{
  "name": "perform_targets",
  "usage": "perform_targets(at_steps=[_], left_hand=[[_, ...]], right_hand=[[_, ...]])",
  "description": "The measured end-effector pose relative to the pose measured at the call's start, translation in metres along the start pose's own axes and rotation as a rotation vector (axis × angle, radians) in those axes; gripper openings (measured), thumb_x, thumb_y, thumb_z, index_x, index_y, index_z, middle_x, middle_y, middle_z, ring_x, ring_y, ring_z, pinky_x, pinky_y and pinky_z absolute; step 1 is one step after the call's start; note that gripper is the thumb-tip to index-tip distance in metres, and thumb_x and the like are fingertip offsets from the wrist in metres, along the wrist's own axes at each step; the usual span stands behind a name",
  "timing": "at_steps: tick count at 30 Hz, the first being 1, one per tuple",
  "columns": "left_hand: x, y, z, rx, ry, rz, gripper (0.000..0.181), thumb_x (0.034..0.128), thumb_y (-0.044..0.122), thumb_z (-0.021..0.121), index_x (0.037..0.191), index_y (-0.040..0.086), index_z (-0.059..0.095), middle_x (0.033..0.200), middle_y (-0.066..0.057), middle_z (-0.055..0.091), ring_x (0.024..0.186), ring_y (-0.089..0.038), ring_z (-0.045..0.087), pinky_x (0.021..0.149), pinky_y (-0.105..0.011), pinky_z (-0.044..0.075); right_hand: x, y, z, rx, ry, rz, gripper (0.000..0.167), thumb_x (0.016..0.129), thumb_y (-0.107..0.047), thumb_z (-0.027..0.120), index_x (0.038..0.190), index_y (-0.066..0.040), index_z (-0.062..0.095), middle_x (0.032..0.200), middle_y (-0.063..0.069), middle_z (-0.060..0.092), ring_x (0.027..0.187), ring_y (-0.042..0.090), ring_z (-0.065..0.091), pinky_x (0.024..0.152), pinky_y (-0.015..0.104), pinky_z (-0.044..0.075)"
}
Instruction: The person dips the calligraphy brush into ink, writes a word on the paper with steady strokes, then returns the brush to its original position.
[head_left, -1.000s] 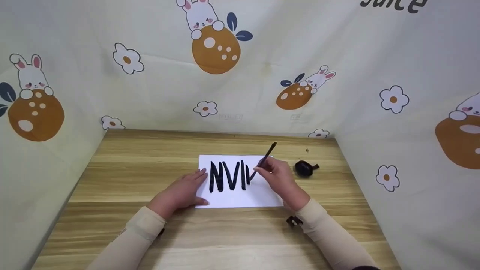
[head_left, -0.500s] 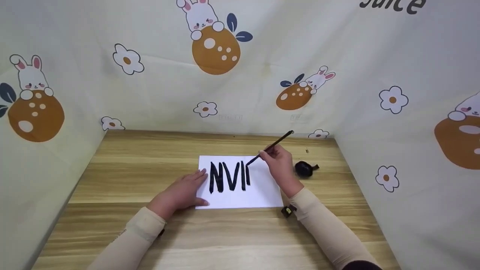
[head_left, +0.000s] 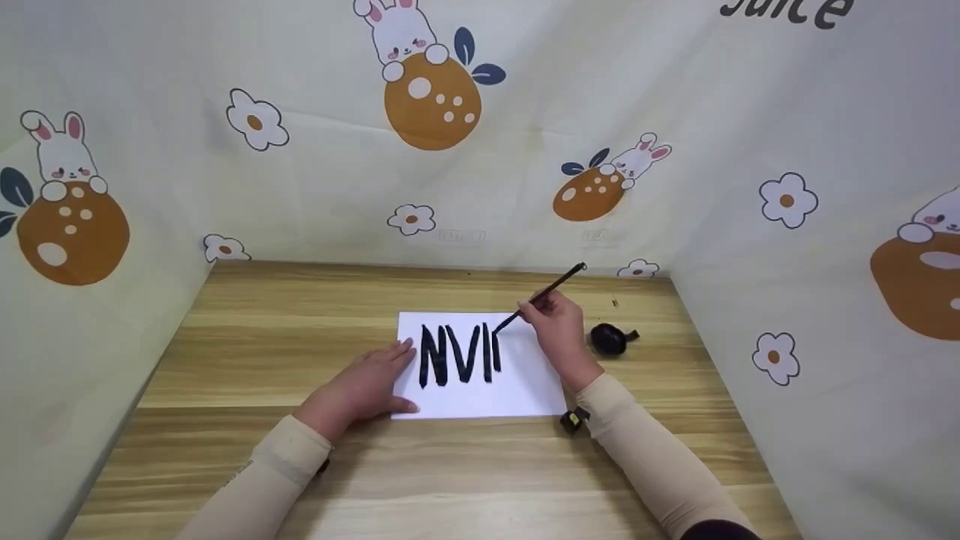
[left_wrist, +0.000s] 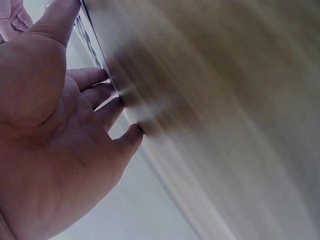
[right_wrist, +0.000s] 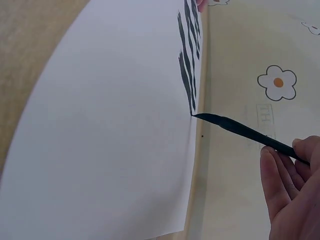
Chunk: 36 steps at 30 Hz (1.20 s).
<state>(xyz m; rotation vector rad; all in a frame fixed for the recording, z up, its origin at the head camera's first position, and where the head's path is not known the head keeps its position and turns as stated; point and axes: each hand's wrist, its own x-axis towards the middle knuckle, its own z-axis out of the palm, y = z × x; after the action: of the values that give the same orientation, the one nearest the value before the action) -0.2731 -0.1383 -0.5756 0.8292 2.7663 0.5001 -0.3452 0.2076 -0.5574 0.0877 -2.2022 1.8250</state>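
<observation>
A white sheet of paper (head_left: pixel 525 390) lies on the table, bearing thick black strokes (head_left: pixel 457 352) that read like "NVI" plus one more upright line. My right hand (head_left: pixel 559 330) pinches a slim black brush (head_left: pixel 551 287) between thumb and fingers. In the right wrist view the dark tip of the brush (right_wrist: pixel 232 126) meets the top end of the last stroke (right_wrist: pixel 185 80). At the sheet's left edge my left hand (head_left: pixel 367 382) rests with fingers spread, holding the paper down. The left wrist view shows these fingertips (left_wrist: pixel 135 132) touching the tabletop and the paper's edge.
To the right of the paper sits a round black pot (head_left: pixel 608 340) with a short stub pointing right. A tiny dark bit (head_left: pixel 615 302) lies behind it. The wooden table (head_left: pixel 285 300) meets patterned cloth walls (head_left: pixel 322 165) at the back and both sides.
A second ago the brush tip was lower, near the last stroke's middle. My right hand then moved up and tilted the brush rightward; it has barely shifted since. The left hand stays put.
</observation>
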Motion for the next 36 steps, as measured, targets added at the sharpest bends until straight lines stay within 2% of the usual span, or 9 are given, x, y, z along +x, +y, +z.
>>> perform_targets(at_steps=[5,14,20,25,30,36], left_hand=[[0.0,0.0,0.0,-0.006,-0.001,0.0,0.101,0.096,0.051,0.085,0.164,-0.011,0.042,0.176,-0.026,0.033,0.163,-0.046,0.032,0.129,-0.067,0.03],[-0.001,0.0,0.0,-0.026,0.002,-0.011,0.102,0.0951,0.051,0.086,0.164,-0.011,0.042,0.176,-0.026,0.033,0.163,-0.046,0.031,0.13,-0.067,0.028],[-0.001,-0.001,0.001,-0.023,0.0,-0.014,0.102,0.0951,0.051,0.086,0.164,-0.01,0.041,0.177,-0.025,0.032,0.163,-0.046,0.031,0.129,-0.067,0.029],[0.0,-0.002,0.002,-0.016,0.011,0.003,0.101,0.0946,0.049,0.087,0.163,-0.011,0.043,0.176,-0.026,0.034,0.162,-0.046,0.034,0.128,-0.067,0.032],[0.001,-0.002,0.002,-0.001,0.006,0.012,0.1,0.0957,0.05,0.085,0.163,-0.01,0.043,0.176,-0.026,0.034,0.162,-0.045,0.034,0.127,-0.068,0.033],[0.0,-0.002,0.001,-0.004,0.003,0.011,0.101,0.0958,0.051,0.085,0.164,-0.01,0.042,0.176,-0.026,0.034,0.162,-0.046,0.035,0.127,-0.068,0.032]], right_hand=[[0.0,0.002,0.0,-0.051,-0.005,-0.017,0.011,0.097,0.001,0.082,0.092,0.0,0.073,0.088,0.012,0.077,0.089,0.025,0.08,0.079,0.031,0.067],[0.001,0.004,-0.002,-0.189,-0.051,-0.087,0.008,0.099,-0.007,0.084,0.101,0.0,0.08,0.095,0.009,0.081,0.089,0.019,0.078,0.08,0.028,0.065],[0.002,0.005,-0.003,-0.277,-0.042,-0.111,0.006,0.097,-0.01,0.086,0.097,-0.005,0.083,0.089,0.005,0.081,0.082,0.016,0.075,0.073,0.026,0.061],[0.003,0.006,-0.005,-0.368,-0.037,-0.146,0.006,0.097,-0.013,0.087,0.095,-0.007,0.084,0.088,0.003,0.082,0.081,0.015,0.076,0.074,0.028,0.061],[0.002,0.005,-0.008,-0.384,-0.049,-0.153,0.005,0.098,-0.011,0.086,0.096,-0.007,0.084,0.089,0.002,0.082,0.084,0.017,0.077,0.078,0.034,0.063],[0.001,0.003,-0.011,-0.394,-0.049,-0.142,0.006,0.097,-0.012,0.087,0.095,-0.008,0.084,0.086,0.001,0.08,0.08,0.017,0.074,0.075,0.034,0.062]])
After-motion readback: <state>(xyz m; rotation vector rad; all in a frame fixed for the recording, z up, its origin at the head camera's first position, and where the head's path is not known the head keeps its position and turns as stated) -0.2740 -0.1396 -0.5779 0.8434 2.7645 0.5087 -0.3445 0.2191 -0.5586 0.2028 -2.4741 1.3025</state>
